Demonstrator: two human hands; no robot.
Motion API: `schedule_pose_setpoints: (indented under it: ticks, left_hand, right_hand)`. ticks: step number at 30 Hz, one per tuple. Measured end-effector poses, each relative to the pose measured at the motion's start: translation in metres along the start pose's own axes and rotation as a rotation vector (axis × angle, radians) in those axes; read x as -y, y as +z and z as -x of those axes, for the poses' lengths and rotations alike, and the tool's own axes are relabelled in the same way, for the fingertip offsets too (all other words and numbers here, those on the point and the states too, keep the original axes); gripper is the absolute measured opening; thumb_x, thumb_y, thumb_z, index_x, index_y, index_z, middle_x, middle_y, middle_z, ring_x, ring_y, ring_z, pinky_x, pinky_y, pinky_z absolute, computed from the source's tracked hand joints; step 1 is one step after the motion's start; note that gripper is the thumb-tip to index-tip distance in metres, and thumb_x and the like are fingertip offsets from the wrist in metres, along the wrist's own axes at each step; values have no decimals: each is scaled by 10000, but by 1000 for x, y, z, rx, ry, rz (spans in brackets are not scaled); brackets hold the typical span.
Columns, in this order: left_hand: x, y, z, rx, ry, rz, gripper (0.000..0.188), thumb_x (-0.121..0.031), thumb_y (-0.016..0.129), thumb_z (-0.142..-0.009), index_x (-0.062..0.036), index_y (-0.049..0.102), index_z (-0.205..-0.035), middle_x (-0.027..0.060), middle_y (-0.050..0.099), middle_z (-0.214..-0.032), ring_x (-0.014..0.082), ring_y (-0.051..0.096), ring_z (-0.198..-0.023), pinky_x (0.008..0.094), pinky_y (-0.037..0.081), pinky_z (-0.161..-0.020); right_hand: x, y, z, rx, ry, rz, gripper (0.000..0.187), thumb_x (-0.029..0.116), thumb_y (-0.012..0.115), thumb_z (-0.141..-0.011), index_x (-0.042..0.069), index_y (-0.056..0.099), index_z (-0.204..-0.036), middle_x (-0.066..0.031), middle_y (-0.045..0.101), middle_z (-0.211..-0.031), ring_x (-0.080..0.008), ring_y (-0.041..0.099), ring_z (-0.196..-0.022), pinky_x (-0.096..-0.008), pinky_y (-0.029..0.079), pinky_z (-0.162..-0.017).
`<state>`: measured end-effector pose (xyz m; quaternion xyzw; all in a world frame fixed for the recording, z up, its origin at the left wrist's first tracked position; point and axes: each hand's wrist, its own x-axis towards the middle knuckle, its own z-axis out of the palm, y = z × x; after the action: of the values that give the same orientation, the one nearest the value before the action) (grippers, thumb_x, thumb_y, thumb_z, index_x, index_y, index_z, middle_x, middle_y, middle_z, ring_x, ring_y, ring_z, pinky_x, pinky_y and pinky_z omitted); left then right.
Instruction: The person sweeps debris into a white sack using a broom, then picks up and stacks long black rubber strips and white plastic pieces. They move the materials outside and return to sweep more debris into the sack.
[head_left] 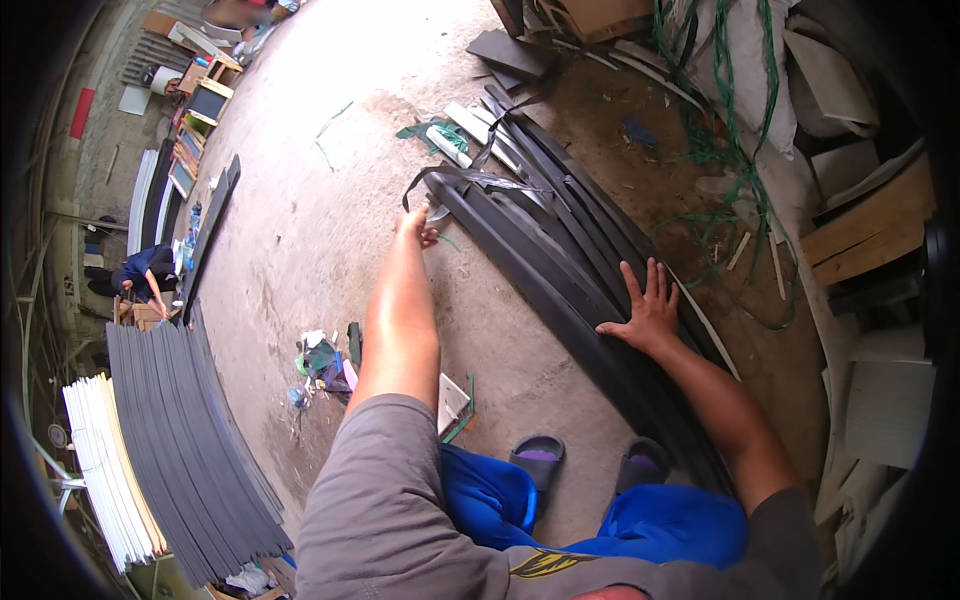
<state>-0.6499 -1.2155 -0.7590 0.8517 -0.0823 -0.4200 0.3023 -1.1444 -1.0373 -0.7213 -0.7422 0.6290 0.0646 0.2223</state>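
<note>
A long bundle of black strips (545, 285) runs across the floor from the upper middle toward my feet, bowing to the right. Near its far left end, my left hand (415, 228) is closed with its fingers curled. It grips the end of a thin black plastic strap (412, 186), which loops up and over the bundle. My right hand (648, 312) lies open on the bundle's right part, fingers spread and palm down.
Scraps (325, 362) and an angled white piece (453, 403) lie left of my feet. Tangled green twine (735, 170) and boards are at the right. Stacked grey strips (180, 440) and a person in dark blue (148, 272) are at the left.
</note>
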Motion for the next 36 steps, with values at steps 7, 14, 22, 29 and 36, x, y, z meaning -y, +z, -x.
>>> schedule_pose_setpoints:
  ticks: [7,14,22,29,36]
  left_hand:
    - [19,55,-9,-50,5,246,277,-257,682,-932,13,622,-923,141,700,-773,182,615,-499,408,572,-492]
    - [-20,35,-45,-142,139,803,268,-3,461,-924,143,475,-1148,260,664,-846,342,659,-510,492,591,-473]
    - [-130,-12,-64,-15,691,992,492,-420,362,-941,-24,604,-1103,97,658,-1049,255,635,-953,385,443,-872]
    - [-239,62,18,694,1002,990,166,-171,554,-943,-65,567,-1071,82,626,-1023,240,631,-951,395,482,-916]
    - [-335,138,202,-366,2020,-555,316,-283,595,-982,-163,574,-1274,197,628,-1239,348,599,-1129,517,473,-965]
  right_hand:
    - [-3,2,5,-83,-80,2,1089,707,730,-670,434,145,-1547,-216,1,-1624,-409,5,-1506,-647,140,-1153]
    - [-6,26,14,-125,-376,139,806,712,656,-739,531,347,-1462,-130,15,-1645,-406,-62,-1505,-735,75,-1110]
    - [-4,17,14,71,-477,86,860,745,647,-727,543,287,-1482,-113,-25,-1649,-428,-158,-1484,-742,-33,-1100]
    - [-3,16,12,173,-448,54,914,698,670,-742,498,228,-1518,-120,-97,-1645,-426,-251,-1458,-740,-99,-1085]
    - [-7,10,16,133,-449,3,906,638,708,-734,472,274,-1512,-111,-53,-1648,-423,-179,-1481,-745,-53,-1099]
